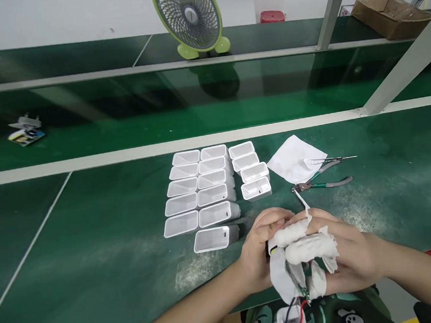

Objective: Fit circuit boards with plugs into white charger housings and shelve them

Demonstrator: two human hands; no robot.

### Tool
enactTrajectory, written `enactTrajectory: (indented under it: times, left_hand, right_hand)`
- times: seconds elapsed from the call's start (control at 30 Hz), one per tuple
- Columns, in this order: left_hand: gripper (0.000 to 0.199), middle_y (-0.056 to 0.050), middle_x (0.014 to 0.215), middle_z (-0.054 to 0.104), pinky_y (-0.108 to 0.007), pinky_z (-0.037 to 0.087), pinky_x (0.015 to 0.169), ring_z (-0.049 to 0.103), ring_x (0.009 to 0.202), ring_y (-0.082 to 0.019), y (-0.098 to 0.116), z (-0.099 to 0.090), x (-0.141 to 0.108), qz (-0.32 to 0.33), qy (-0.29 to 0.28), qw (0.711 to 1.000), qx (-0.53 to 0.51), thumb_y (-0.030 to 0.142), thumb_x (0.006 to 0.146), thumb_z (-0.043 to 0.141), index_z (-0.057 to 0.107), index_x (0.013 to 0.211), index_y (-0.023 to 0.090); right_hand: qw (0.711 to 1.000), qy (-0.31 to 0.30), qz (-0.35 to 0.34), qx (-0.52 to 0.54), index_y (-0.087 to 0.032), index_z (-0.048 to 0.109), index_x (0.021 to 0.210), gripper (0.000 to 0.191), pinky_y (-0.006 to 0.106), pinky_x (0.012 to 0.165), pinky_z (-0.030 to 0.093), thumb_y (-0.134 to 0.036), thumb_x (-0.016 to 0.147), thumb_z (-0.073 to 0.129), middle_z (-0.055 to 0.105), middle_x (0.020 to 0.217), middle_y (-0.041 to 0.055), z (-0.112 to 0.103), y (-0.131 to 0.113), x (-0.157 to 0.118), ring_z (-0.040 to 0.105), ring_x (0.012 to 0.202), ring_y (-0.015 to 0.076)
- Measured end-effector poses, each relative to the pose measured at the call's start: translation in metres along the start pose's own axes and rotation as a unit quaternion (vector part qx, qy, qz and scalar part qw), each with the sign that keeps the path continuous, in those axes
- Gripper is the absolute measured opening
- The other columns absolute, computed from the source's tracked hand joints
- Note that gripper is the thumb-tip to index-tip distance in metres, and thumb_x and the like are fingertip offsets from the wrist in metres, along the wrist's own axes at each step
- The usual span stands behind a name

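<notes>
Head cam, remote view: I have the L hand (pixel 258 250) and R hand (pixel 351 250) brought together over the bench's near edge. Workpiece, a white casing (pixel 282 278), is between them. L fingers: curled round its far-left side. R fingers: closed on it from the R, several covered by white wraps (pixel 312 248) w/ ragged ends.

Obscured: casing's upper part is under the R fingers; L thumb & contact points can't be made out. A green circuit board (pixel 304 294) shows only in part, below the R fingers. A red wire (pixel 303 310) & dark wire (pixel 289 311) run down from there; a 2nd white piece (pixel 288 322) under them is cut off at frame bottom.

Markings: fan (pixel 191 15), well beyond the fingertips, has a hub mark, too small to read. Printed packet (pixel 27 134), far L of the fingers, is blurred; text illegible.

Orientation: casing's long axis, approx., runs from the fingertips toward the torso; wire end points at the torso.

Adjacent: white open containers (pixel 212 178), in columns L of & beyond the L fingers. White sheet (pixel 295 155), tweezers (pixel 336 159) & pliers (pixel 314 183), beyond the R fingers.
</notes>
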State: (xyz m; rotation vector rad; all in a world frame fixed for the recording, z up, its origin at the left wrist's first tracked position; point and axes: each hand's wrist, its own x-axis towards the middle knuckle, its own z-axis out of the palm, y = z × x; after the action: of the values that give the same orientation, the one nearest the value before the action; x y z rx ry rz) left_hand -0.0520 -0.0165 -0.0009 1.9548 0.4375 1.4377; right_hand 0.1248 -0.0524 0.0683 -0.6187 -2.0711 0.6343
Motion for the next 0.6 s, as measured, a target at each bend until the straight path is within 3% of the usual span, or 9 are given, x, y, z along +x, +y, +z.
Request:
enactTrajectory:
  times: [0.1, 0.27, 0.4, 0.6]
  left_hand:
    - [0.031, -0.004, 0.104, 0.066, -0.035, 0.063, 0.079, 0.071, 0.093, -0.023, 0.0036, -0.0012, 0.002, -0.015, 0.0, 1.0, 0.022, 0.045, 0.096, 0.053, 0.058, 0.114, 0.02]
    - [0.031, -0.007, 0.104, 0.064, -0.034, 0.063, 0.079, 0.068, 0.095, -0.021, -0.0009, -0.0005, 0.0012, 0.019, -0.004, 1.0, 0.0, 0.042, 0.09, 0.063, 0.056, 0.11, 0.019]
    - [0.036, -0.009, 0.104, 0.063, -0.038, 0.062, 0.078, 0.067, 0.094, -0.023, -0.0031, -0.0006, 0.0007, 0.021, -0.015, 1.0, -0.012, 0.042, 0.089, 0.066, 0.054, 0.114, 0.021]
    - [0.04, -0.011, 0.103, 0.062, -0.04, 0.061, 0.075, 0.066, 0.094, -0.025, -0.0009, -0.0014, 0.0021, 0.02, -0.019, 0.999, -0.022, 0.041, 0.088, 0.067, 0.051, 0.118, 0.02]
  right_hand:
    - [1.0, -0.009, -0.002, 0.002, -0.009, 0.054, 0.116, 0.024, 0.036, 0.093, 0.05, -0.028, 0.101, 0.049, 0.066, 0.102, 0.0168, -0.0001, 0.0, -0.0008, 0.062, 0.099, 0.0221]
    - [1.0, -0.014, -0.013, -0.01, -0.006, 0.055, 0.116, 0.027, 0.039, 0.091, 0.051, -0.027, 0.099, 0.052, 0.065, 0.106, 0.0212, 0.0001, 0.0005, -0.0024, 0.06, 0.106, 0.0258]
    - [1.0, -0.002, -0.003, 0.001, -0.011, 0.056, 0.113, 0.021, 0.039, 0.094, 0.051, -0.026, 0.098, 0.054, 0.064, 0.1, 0.0165, 0.0004, -0.0001, -0.0012, 0.061, 0.097, 0.0231]
    - [1.0, -0.005, 0.004, -0.002, -0.013, 0.055, 0.119, 0.027, 0.036, 0.09, 0.05, -0.022, 0.093, 0.06, 0.063, 0.096, 0.0114, 0.0003, 0.0004, -0.0016, 0.061, 0.092, 0.0224]
